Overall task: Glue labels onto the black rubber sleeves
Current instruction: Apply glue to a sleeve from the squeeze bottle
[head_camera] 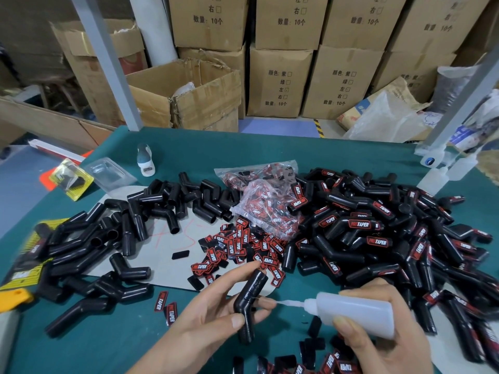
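Crowding table (pixel 81 346): labelled sleeves (pixel 378 238), label bag (pixel 270 201)

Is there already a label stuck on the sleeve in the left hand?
No: the sleeve held by the left hand shows only bare black rubber, with the glue bottle nozzle at its bend.

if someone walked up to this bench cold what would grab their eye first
Probably the big heap of bent black rubber sleeves with red-and-black labels on the right of the green table, facing a bare unlabelled heap on the left. Next, at the near edge, the left hand grips one bare black sleeve while the right hand points a translucent white glue bottle at it. Loose labels lie between the heaps.
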Motion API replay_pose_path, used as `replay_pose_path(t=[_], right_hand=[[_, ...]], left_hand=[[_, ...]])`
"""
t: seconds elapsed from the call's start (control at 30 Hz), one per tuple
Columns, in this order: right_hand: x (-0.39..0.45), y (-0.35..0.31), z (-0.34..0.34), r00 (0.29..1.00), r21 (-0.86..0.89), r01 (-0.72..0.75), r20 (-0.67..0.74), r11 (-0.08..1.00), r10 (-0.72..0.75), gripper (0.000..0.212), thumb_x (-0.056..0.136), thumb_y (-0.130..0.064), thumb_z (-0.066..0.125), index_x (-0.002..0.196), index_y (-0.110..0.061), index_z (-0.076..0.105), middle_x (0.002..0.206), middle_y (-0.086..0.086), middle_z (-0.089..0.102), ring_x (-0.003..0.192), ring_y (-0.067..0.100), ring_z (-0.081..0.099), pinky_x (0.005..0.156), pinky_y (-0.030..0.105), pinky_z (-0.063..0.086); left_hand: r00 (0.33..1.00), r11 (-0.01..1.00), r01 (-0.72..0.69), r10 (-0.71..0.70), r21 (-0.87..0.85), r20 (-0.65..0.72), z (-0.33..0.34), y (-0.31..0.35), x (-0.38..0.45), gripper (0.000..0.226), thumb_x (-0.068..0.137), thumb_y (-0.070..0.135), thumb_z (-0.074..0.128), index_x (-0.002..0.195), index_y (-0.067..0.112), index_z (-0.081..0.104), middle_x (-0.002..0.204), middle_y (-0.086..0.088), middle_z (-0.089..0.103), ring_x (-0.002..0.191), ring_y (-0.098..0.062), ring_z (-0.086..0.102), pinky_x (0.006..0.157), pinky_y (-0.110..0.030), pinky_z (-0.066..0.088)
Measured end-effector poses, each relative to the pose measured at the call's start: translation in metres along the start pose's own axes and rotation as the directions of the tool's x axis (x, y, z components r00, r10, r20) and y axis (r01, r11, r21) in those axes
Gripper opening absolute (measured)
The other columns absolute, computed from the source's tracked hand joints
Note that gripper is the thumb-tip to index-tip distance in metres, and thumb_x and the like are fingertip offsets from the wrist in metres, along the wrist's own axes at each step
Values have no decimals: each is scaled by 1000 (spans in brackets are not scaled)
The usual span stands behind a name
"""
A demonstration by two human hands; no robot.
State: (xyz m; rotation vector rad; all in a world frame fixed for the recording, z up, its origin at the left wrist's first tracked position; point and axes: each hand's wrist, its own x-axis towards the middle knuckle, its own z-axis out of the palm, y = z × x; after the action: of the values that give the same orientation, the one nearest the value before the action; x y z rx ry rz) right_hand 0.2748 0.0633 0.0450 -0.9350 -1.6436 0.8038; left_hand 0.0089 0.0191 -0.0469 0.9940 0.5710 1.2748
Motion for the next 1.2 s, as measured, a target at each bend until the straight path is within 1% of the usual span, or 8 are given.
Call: replay_pose_path(t=[0.1, 0.23, 0.53, 0.73, 0.83, 0.93, 1.07, 1.2], right_hand=[[0, 0, -1, 1000, 5, -7, -16, 1000, 7, 31, 70, -45, 77, 98, -32, 73, 84, -4, 66, 63, 16, 64, 51, 29, 50], [0, -2, 0, 1000, -2, 1, 11, 1000, -1, 30, 70, -45, 77, 97, -33, 72, 83, -6, 65, 65, 12, 64, 54, 18, 48], [-2, 0, 0, 1000, 33, -17, -2, 999, 17, 29, 71, -45, 77, 97, -33, 72, 84, -6, 66, 62, 14, 64, 53, 21, 48], [0, 8, -2, 979, 223, -53, -183, 973, 95, 27, 70, -28, 86, 94, -25, 72, 83, 5, 71, 47, 21, 63, 48, 22, 53], [3, 15, 0, 950, 351, -114, -235, 929, 205, 27, 74, -24, 84, 96, -27, 69, 92, 17, 73, 60, 30, 73, 62, 37, 64], [5, 22, 4, 949, 377, -199, -155, 904, 273, 29, 80, -12, 81, 97, -28, 64, 101, 15, 74, 81, 36, 78, 75, 36, 65], [1, 30, 15, 952, 150, -296, -36, 943, 305, 38, 82, -26, 86, 109, -43, 65, 102, -7, 74, 91, 12, 72, 78, 20, 57], [-5, 42, 29, 947, 23, -317, 56, 948, 315, 57, 87, -10, 80, 120, -54, 65, 114, -21, 73, 103, -2, 69, 86, 11, 52]], left_hand=[[1000, 1000, 8, -8, -15, 4, 0, 0, 0, 73, 104, -19, 43, 164, 5, 10, 159, -28, 34, 142, -57, 36, 122, -61, 28], [1000, 1000, 19, -19, -5, -14, -3, -2, 1, 73, 104, -18, 43, 164, 5, 9, 160, -29, 33, 142, -58, 35, 121, -65, 26], [999, 1000, 12, -12, -8, -46, -3, 0, 0, 74, 104, -20, 41, 164, 4, 6, 160, -31, 30, 143, -60, 32, 121, -68, 23], [1000, 994, -18, 18, -109, -1, 17, 16, 0, 70, 102, -18, 43, 163, 2, 16, 159, -25, 36, 141, -50, 42, 120, -55, 34], [999, 990, -33, 32, -139, -10, 28, 25, 3, 70, 99, -11, 58, 161, 4, 27, 162, -22, 33, 136, -46, 50, 116, -51, 40], [999, 990, -33, 31, -136, -16, 38, 31, 3, 70, 96, -3, 68, 157, 7, 37, 160, -19, 39, 130, -41, 57, 113, -49, 44], [999, 984, -32, 32, -174, -1, 46, 35, 4, 67, 96, -10, 63, 156, 4, 36, 155, -24, 42, 127, -40, 61, 112, -48, 45], [999, 985, 18, -11, -172, 45, 45, 40, -3, 67, 99, -13, 55, 158, 4, 31, 155, -31, 39, 136, -45, 52, 118, -50, 37]])
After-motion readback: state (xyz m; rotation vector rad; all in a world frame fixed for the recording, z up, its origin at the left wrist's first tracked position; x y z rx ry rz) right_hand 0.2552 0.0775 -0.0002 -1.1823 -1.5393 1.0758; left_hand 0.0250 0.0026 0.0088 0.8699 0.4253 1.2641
